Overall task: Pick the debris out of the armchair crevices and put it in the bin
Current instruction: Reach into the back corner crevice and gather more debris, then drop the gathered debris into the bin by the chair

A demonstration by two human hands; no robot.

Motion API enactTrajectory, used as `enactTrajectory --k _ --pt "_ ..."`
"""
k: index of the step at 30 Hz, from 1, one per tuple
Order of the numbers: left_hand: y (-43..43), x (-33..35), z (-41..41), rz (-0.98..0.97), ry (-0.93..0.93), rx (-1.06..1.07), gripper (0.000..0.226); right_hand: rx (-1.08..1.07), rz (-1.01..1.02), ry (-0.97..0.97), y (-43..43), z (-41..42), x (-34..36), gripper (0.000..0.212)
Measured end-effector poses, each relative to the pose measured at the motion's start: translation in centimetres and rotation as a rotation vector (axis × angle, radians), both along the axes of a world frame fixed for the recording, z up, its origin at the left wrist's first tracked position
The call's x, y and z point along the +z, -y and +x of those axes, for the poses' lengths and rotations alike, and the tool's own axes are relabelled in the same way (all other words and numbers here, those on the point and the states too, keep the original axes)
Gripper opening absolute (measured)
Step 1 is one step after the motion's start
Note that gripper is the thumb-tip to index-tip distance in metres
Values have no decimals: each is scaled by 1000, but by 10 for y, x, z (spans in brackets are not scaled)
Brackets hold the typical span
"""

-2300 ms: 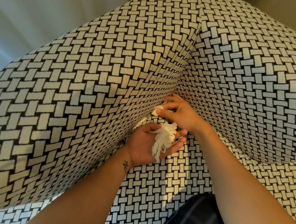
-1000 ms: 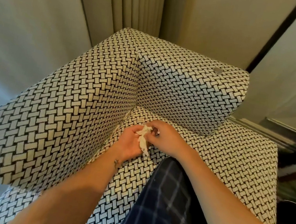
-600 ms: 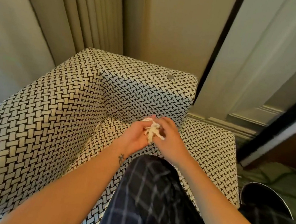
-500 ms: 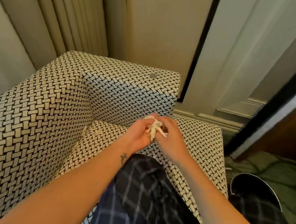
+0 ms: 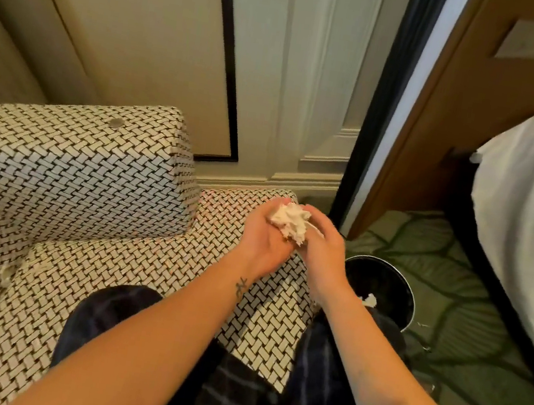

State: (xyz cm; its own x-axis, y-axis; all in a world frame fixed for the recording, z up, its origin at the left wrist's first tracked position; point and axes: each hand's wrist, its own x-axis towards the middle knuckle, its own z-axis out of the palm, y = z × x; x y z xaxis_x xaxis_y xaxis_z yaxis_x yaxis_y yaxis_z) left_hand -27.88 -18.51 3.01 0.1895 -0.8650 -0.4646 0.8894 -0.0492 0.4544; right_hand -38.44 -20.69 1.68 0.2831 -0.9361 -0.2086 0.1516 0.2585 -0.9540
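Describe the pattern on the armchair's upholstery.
A black-and-white basket weave covers the armchair; head view.

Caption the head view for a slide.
Left hand and right hand hold white debris over the armchair, near the bin.

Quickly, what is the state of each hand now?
Left hand: cupped, holding the wad of white debris.
Right hand: gripping the same wad.

You have a green patterned carpet (image 5: pixel 472 302) carrying the black bin (image 5: pixel 410 289), just beside the armchair (image 5: pixel 89 175); your knee (image 5: pixel 110 310) rests on its seat.
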Motion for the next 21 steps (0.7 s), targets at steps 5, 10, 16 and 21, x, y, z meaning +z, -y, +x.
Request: enactTrajectory --k 5,10,16,21 --pt "51 -24 -53 42 -8 -60 35 -149 307 295 41 -53 -9 31" --pt "94 -61 -90 116 155 -166 33 -268 426 414 66 -96 -44 25" --pt "119 -99 -119 207 271 -341 20 -360 522 410 86 -131 -82 52" --pt "133 -127 -136 304 287 -431 18 -394 552 354 107 -153 -107 32"
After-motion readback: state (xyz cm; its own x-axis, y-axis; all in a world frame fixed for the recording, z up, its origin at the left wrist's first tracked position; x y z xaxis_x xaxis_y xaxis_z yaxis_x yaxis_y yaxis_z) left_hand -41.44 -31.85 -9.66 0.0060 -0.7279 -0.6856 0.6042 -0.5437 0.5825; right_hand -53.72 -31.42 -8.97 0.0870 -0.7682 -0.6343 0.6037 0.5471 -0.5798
